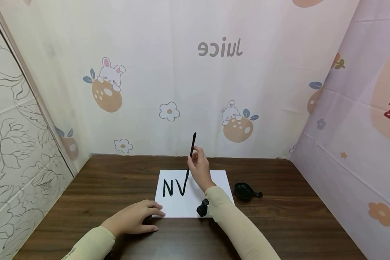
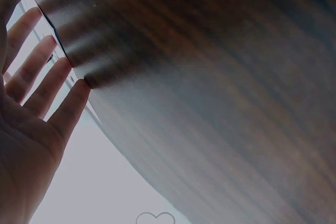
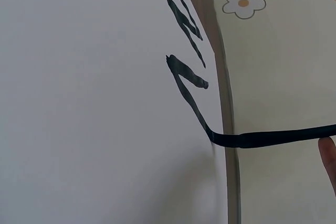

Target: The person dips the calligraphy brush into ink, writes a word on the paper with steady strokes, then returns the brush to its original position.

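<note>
Dark wood table (image 1: 289,224) at six o'clock, and up at twelve hangs the rabbit-print cloth (image 1: 195,79), flower-outlined panel (image 1: 16,144) at nine, lilac-tinged cloth (image 1: 347,119) at three!

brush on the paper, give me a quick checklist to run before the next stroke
1. Brush gripped: ok, pinched by the right hand.
2. Tip placed: ok, it meets the upper end of the V's right stroke.
3. Paper pressed firmly: cannot tell, the left hand is at its near left corner.
4. Writing space: ok, blank paper shows right of the V.
5. Black object clear: ok, apart from paper and sleeve.
6. Strokes dry: cannot tell.
</note>
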`<state>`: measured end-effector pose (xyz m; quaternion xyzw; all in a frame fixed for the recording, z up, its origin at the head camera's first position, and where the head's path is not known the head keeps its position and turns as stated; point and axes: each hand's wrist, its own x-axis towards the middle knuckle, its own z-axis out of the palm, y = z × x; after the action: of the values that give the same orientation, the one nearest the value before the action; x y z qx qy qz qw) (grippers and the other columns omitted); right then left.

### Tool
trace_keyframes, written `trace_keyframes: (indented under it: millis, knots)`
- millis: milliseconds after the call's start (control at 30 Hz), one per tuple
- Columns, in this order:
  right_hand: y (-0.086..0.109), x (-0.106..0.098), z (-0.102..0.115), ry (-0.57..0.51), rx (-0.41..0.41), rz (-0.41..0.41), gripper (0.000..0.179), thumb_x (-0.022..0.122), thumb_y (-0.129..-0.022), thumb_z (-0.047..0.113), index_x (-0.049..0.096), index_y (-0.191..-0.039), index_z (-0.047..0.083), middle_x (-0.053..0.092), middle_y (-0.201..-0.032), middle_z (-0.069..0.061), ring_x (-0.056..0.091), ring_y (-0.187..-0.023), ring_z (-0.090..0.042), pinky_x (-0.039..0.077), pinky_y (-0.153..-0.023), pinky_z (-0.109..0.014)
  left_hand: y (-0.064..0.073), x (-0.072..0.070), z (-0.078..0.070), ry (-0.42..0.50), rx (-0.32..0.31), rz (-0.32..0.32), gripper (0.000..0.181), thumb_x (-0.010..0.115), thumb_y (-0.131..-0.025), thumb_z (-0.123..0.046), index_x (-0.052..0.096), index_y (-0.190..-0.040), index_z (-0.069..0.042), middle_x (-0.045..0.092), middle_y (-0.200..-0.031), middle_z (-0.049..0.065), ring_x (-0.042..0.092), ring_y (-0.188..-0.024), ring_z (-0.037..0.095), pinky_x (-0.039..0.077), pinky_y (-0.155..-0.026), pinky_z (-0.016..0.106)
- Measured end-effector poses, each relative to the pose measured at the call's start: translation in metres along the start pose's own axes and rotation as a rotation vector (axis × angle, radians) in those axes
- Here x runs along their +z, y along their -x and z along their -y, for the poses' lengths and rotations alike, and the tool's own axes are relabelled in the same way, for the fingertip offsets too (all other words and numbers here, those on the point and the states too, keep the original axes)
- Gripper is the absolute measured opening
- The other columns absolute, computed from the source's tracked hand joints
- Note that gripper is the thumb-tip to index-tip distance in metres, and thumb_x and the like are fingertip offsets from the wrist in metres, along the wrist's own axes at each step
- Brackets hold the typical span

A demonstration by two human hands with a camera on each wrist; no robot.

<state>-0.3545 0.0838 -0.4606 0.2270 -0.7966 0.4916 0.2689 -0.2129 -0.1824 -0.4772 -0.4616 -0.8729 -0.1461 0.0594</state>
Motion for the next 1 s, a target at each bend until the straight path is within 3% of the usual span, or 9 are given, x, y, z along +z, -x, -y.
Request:
trace_keyframes:
  millis: [600,1000]
  knots:
    - [-0.007,-0.019,0.007,-0.036,-0.016,-0.048,0.041,0.060,-0.099,0.004,0.043,-0.135,0.006,0.057,-0.098,-0.009,0.061,-0.087,-0.020,0.058,-0.075,-0.031,-0.001,0.001,-0.001,-0.001,-0.020,0.012,0.035,0.075,-0.091,-0.034,0.070,-0.123,-0.019,0.062,-0.128,0.005,0.059,-0.117,0.021,0.052,-0.096,0.042]
    - [-0.003,-0.026,-0.002,-0.028,-0.026,-0.068,0.040,0.060,-0.098,0.005,0.043,-0.134,0.006,0.058,-0.097,-0.009,0.061,-0.088,-0.020,0.058,-0.071,-0.032,0.000,0.001,-0.001,0.000,-0.031,0.018,0.036,0.075,-0.091,-0.034,0.070,-0.123,-0.019,0.062,-0.128,0.004,0.059,-0.118,0.021,0.051,-0.096,0.042]
